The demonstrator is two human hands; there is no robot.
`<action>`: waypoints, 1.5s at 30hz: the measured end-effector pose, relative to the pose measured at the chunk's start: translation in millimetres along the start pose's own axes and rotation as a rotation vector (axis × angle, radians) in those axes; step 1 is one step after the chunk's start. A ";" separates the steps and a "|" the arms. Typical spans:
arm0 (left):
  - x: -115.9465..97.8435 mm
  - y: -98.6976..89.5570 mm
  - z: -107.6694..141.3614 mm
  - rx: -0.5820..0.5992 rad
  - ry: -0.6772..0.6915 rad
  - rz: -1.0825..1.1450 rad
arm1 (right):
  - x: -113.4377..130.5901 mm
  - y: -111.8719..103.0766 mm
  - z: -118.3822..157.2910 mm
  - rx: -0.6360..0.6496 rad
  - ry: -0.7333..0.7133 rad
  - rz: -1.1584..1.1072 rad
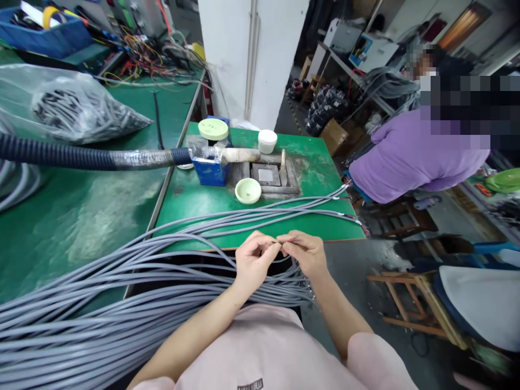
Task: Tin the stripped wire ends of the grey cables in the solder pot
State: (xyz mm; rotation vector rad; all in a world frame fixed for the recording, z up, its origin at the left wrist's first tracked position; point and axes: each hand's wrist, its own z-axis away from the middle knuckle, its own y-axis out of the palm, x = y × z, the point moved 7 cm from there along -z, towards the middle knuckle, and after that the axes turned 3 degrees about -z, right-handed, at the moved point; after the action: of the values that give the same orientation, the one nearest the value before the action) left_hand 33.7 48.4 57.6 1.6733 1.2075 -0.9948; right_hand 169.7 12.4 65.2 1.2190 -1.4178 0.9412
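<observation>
In the head view my left hand (pixel 255 259) and my right hand (pixel 305 252) meet in front of my chest, just off the near edge of the green table (pixel 227 230). Thumbs and forefingers of both are pinched tip to tip on thin wires (pixel 278 242), mostly hidden by the fingers. One grey cable (pixel 215 244) bends down behind my left hand; whether these wires belong to it is hidden. More grey cables (pixel 134 303) run in a thick bundle from the left beneath my hands, while a smaller group (pixel 260 214) lies across the table, its stripped ends at the right.
Beyond my hands stand a square metal pot (pixel 266 174) in a sooty frame, a pale green dish (pixel 248 191), a white tub (pixel 267 141) and a blue box (pixel 210 170). A dark ribbed hose (pixel 81 154) enters from the left. A person in purple (pixel 414 151) works at right.
</observation>
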 end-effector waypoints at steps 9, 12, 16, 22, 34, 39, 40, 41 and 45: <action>24.3 -4.7 5.1 0.014 -0.218 0.118 | 16.8 6.8 -3.5 -0.019 -0.172 0.280; 36.5 -3.7 8.8 -0.020 -0.337 0.223 | 17.0 12.1 -10.1 -0.001 -0.166 0.291; 34.6 -13.0 3.5 -0.018 -0.313 0.146 | 27.3 17.0 -38.7 0.034 -0.145 0.424; 19.3 -24.9 -5.7 0.167 0.023 -0.401 | 23.5 32.1 -128.7 0.210 -0.105 0.785; 40.6 -16.1 1.3 0.331 0.074 -0.766 | -36.7 76.5 -186.4 0.568 0.161 1.535; 40.2 -16.8 -0.3 0.324 0.080 -0.763 | -42.0 82.7 -186.9 0.583 0.165 1.635; 40.3 -16.9 -0.6 0.323 0.082 -0.759 | -42.7 83.6 -186.8 0.582 0.155 1.639; 40.4 -17.0 -0.8 0.322 0.084 -0.756 | -43.1 84.1 -186.6 0.583 0.148 1.639; 40.9 -17.6 -0.9 0.314 0.087 -0.755 | -34.5 78.0 -189.0 0.582 0.125 1.606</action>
State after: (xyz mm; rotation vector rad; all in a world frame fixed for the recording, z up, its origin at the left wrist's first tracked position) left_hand 26.1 65.5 17.1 1.5075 1.8836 -1.6427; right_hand 129.7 215.7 72.2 0.0713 -1.9851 2.5483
